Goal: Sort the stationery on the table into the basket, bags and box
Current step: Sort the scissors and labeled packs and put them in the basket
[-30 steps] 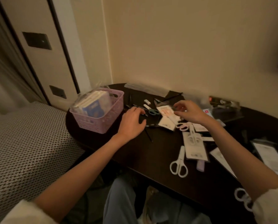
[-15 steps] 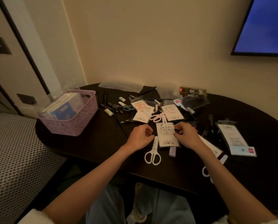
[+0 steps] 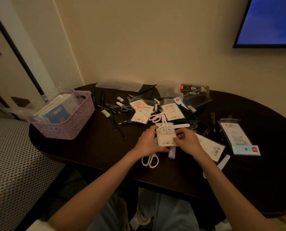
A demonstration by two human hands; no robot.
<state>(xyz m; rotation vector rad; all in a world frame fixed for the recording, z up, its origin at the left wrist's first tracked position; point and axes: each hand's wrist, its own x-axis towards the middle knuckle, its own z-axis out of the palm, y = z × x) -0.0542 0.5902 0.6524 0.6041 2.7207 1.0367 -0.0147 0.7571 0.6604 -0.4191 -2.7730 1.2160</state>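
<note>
Whereas a second ago the left hand point(image 3: 147, 144) lay over by the pens next to the pink basket point(image 3: 75, 120) and the right hand point(image 3: 188, 142) hovered at the far packets, both have since drawn in to one white packet point(image 3: 166, 137) with a pair of white scissors point(image 3: 165, 128) on its card. I take that to mean this packet is the chosen piece, about to be lifted or opened for sorting; nothing of the loose clutter seems put away yet.

The left hand rests on the packet's left edge, fingers curled along it, thumb low by a lilac eraser point(image 3: 172, 152). The right hand pinches the packet's right edge, fingers bent inward. Both forearms reach forward, converging over the worktop point(image 3: 92, 147).

Another pair of loose white scissors point(image 3: 150, 160) lies just under the left wrist. Pink scissors point(image 3: 157, 116) lie just beyond the packet, and the basket sits well off to the left hand's side.
</note>
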